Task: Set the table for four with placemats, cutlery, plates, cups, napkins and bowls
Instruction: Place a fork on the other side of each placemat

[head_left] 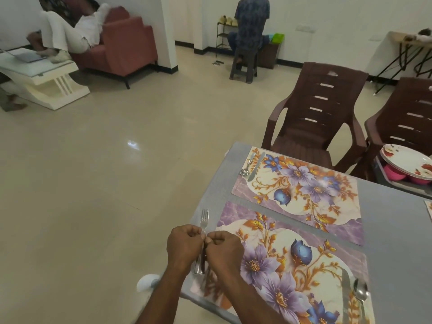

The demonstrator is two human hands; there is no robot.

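Two floral placemats lie on the grey table (pixel 395 230): a near one (pixel 292 272) and a far one (pixel 301 190). My left hand (pixel 183 245) and my right hand (pixel 225 250) meet at the near mat's left edge, both with fingers curled around a bundle of forks (pixel 204 222) whose tines point away from me. The handles stick out below my hands. A knife (pixel 346 286) and a spoon (pixel 361 293) lie on the near mat's right end. Another spoon (pixel 247 166) and knife (pixel 257 166) lie on the far mat's left end.
A tray at the table's right edge holds stacked floral plates (pixel 406 160) over pink bowls (pixel 395 174). Two brown plastic chairs (pixel 318 118) stand behind the table. A third placemat's corner (pixel 429 209) shows at the right. People sit at the back of the room.
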